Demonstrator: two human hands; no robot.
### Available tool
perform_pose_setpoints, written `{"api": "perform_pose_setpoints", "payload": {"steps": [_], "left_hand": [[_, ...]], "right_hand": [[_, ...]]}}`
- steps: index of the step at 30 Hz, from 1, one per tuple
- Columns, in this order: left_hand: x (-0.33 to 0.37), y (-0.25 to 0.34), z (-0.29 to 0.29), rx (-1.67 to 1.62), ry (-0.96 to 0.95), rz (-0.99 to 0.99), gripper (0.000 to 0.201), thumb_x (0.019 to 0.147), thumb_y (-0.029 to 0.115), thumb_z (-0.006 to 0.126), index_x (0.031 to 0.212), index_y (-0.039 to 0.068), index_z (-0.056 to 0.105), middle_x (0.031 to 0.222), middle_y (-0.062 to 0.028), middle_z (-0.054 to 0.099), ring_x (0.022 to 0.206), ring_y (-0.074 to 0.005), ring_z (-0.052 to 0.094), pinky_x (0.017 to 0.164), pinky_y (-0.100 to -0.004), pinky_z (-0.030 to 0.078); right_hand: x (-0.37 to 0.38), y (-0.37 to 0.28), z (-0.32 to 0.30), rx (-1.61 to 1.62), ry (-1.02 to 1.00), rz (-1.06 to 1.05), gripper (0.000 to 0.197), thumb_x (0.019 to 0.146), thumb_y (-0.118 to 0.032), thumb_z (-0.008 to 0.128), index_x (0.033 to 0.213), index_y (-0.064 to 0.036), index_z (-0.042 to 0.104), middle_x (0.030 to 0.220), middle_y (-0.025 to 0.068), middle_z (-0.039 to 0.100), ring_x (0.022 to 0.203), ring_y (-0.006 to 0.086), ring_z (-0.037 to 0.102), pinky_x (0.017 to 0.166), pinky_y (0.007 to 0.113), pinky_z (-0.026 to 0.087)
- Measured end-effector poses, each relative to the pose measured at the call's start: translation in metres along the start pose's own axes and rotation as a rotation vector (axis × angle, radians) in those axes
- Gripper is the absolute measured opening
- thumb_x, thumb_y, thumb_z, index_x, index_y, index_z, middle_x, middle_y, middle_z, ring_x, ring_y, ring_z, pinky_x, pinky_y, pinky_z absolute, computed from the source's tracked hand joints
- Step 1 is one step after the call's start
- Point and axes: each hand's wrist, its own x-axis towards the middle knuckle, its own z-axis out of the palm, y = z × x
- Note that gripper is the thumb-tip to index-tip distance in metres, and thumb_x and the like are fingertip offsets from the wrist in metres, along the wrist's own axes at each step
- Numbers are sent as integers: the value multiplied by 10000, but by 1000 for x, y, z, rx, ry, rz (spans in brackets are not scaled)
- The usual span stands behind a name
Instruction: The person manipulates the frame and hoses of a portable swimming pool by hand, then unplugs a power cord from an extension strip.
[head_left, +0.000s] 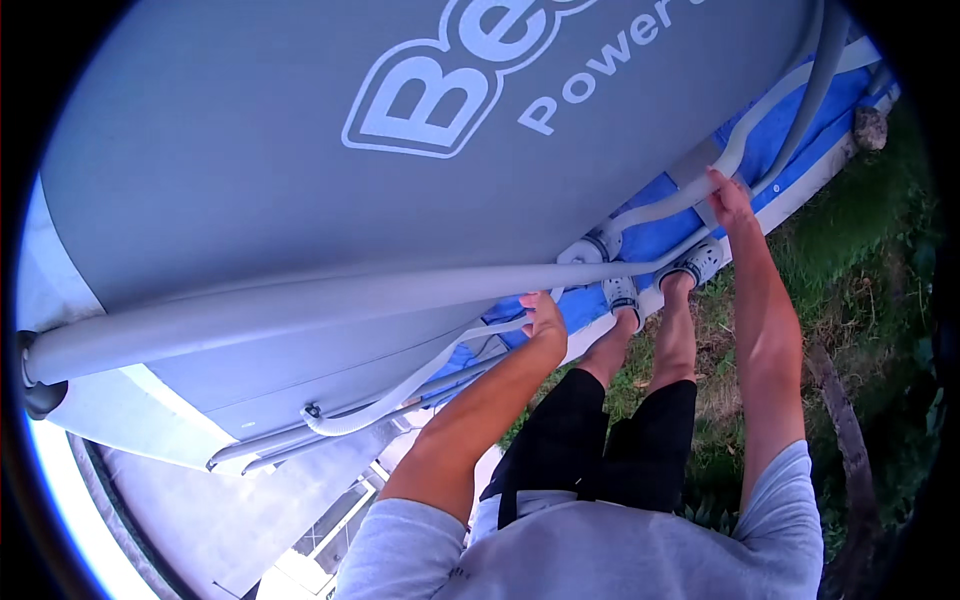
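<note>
A grey above-ground pool wall (270,190) fills the upper left, with a thick grey frame pole (230,315) slanting across it. Below this pole, my left hand (545,318) is closed on a pale hose (420,375), which runs down to a fitting at the lower left. Farther right, my right hand (728,197) grips another stretch of pale hose (655,210), its fingers partly hidden. This stretch leads from a round grey fitting (585,250) at the pool wall and bends up to the upper right. Whether both stretches belong to one hose I cannot tell.
Blue ground sheet (650,235) and a pale ledge (800,195) run along the pool's base, beside my clog shoes (695,262). Grass (840,230) lies to the right, with a stone (870,128) and a weathered strip of wood (845,430). Thin grey poles (300,440) stand at lower left.
</note>
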Motion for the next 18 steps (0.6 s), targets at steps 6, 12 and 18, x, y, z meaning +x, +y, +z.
{"api": "perform_pose_setpoints", "payload": {"steps": [6,12,18], "left_hand": [[-20,-9,5,-12,190,-143,233,784,126,540,983,45,630,973,-135,619,923,-300,573,790,-510,371],[-29,15,23,-796,948,-203,179,734,159,569,877,80,643,886,-77,632,864,-241,590,779,-396,406],[-25,58,71,-1257,524,-135,207,741,145,533,928,89,601,964,-125,612,946,-287,583,817,-451,428]], "right_hand": [[-17,-2,31,5,-47,4,302,738,-235,701,940,-56,565,811,5,579,689,91,533,560,189,402],[-20,-5,32,-11,1,22,359,726,-248,708,978,-52,545,870,17,576,758,101,531,625,211,411],[-5,-5,30,-12,1,58,404,712,-240,722,1002,-46,520,895,28,564,823,108,518,667,222,413]]}}
